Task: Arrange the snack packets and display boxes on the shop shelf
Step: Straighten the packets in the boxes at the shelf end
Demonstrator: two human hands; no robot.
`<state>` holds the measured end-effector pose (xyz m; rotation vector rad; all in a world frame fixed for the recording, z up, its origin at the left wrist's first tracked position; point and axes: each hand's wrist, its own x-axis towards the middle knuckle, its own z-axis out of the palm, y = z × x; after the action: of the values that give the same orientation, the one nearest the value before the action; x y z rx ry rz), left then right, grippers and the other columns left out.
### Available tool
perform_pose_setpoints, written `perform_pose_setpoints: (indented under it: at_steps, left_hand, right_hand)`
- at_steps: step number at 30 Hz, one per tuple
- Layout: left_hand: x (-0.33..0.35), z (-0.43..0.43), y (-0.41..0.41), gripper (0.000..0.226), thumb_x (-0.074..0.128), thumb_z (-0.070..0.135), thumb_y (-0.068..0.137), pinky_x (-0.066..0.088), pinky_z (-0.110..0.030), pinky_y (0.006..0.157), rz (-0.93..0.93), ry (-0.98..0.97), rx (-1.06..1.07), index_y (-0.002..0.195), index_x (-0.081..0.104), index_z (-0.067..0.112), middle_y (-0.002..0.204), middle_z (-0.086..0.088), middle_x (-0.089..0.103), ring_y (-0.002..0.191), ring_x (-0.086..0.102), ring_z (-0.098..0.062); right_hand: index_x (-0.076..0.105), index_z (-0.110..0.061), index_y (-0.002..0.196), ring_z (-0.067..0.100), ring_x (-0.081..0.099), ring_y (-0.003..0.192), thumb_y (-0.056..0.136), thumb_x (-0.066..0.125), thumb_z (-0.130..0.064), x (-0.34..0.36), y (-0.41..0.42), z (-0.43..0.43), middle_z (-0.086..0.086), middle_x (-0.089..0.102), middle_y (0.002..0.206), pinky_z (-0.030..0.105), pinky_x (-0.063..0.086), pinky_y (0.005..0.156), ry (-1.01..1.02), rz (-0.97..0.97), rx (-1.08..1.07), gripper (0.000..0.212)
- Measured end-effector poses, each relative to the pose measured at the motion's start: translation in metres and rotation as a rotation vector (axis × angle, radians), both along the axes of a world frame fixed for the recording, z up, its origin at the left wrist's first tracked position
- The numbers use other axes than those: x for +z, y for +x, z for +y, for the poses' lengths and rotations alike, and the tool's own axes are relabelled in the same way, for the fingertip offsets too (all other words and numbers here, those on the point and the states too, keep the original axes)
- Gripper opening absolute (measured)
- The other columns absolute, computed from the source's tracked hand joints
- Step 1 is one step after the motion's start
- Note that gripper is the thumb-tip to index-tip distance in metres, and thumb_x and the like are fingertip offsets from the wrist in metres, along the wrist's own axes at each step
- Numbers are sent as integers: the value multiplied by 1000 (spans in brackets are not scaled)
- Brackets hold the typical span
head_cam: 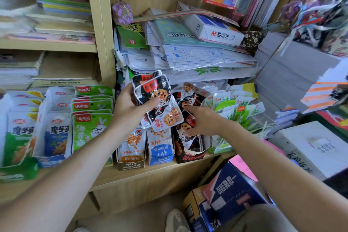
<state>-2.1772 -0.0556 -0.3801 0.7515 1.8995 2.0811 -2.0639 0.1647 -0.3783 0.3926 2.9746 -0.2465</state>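
the left hand [131,105] is clenched round a fanned bunch of snack packets [160,100], thumb across the front one, holding them up in the air just above the front of the shelf [150,173]. these packets are glossy and flat, black and silver with a red label at the top and pictures of round, holed orange slices; at least three can be counted in the bunch, and how many more lie behind cannot be told. the right hand [203,120] reaches in from the right and grasps the standing packets [190,100] of the same black and silver kind, thumb above and fingers curled beneath them, where they poke up out of a black box [190,156]. three small open boxes stand side by side at the shelf's front edge: a brown box [131,163] on the left with orange-printed packets, a blue box [160,158] in the middle with blue-printed ones, and the black box on the right, touching its neighbour. further left a row of green packets [92,120] with a rabbit drawing stands one behind another, at least four of them. just right of the black box is a bunch of pale green packets [237,111]. behind and above the snacks lies a pile of papers [197,56].
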Motion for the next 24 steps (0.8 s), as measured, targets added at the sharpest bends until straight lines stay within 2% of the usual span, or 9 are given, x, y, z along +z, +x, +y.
perform_pose_setpoints:
  at_steps: [2, 9, 11, 13, 15, 16, 18, 21, 24]
  left_hand:
    - [1, 3, 2, 36, 85, 18, 80, 53, -41, 97, -9, 18, -5, 108, 65, 30, 105, 9, 76, 101, 71, -9]
    - [5, 8, 2, 39, 83, 16, 81, 54, -42, 98, -120, 128, 34, 115, 65, 21, 106, 5, 76, 102, 72, -12]
    - [5, 9, 0, 37, 83, 16, 81, 53, -45, 100, -149, 150, 41, 113, 65, 23, 107, 5, 76, 103, 72, -13]
    - [5, 9, 0, 37, 83, 16, 81, 52, -48, 101, -163, 167, 43, 112, 66, 25, 107, 4, 76, 104, 71, -15]
    - [4, 10, 1, 39, 83, 18, 79, 51, -50, 103, -170, 170, 32, 114, 66, 23, 109, 2, 76, 106, 71, -17]
    - [3, 11, 3, 43, 84, 20, 76, 50, -50, 103, -173, 167, 18, 115, 66, 21, 110, 1, 76, 107, 71, -18]
    - [2, 16, 10, 55, 86, 24, 69, 51, -51, 102, -165, 155, -50, 119, 65, 15, 112, -4, 75, 108, 70, -22]
    - [-5, 31, 30, 64, 87, 21, 68, 54, -47, 98, -138, 99, -188, 125, 59, 8, 113, -7, 74, 109, 70, -23]
    - [-18, 50, 49, 65, 88, 12, 70, 53, -44, 98, -96, 38, -242, 127, 56, 18, 116, -2, 73, 110, 69, -18]
  right_hand:
    - [41, -14, 147, 25, 59, 112, 77, 81, -40, 5, -3, 2, 8, 63, 126, 32, 46, 88, -78, -42, 4, 84]
    - [49, -11, 139, 18, 52, 105, 75, 83, -35, 25, -11, 9, 5, 60, 125, 29, 40, 85, -91, -91, 70, 76]
    - [54, -10, 131, 19, 55, 98, 74, 85, -30, 29, -11, 12, 1, 61, 110, 27, 39, 79, -84, -68, 92, 68]
    - [61, -13, 110, 18, 57, 81, 72, 87, -23, 35, -9, 19, -5, 63, 91, 24, 40, 65, -115, -6, 82, 47]
    - [57, -18, 93, 11, 52, 67, 72, 86, -17, 41, -6, 26, -10, 56, 75, 13, 33, 52, -144, 73, 53, 37]
    - [55, -19, 90, 7, 49, 63, 71, 87, -17, 42, -6, 29, -12, 53, 72, 13, 32, 49, -145, 118, 41, 37]
    - [56, -17, 87, 8, 50, 62, 69, 89, -18, 43, -9, 32, -10, 55, 71, 17, 33, 51, -133, 176, 28, 37]
    - [69, -9, 97, 24, 65, 73, 66, 89, -15, 42, -17, 41, 3, 70, 82, 34, 51, 63, -119, 176, 45, 38]
    - [72, -18, 108, 18, 72, 82, 69, 87, -10, 48, -20, 53, -4, 77, 93, 31, 55, 71, -203, 135, 58, 42]
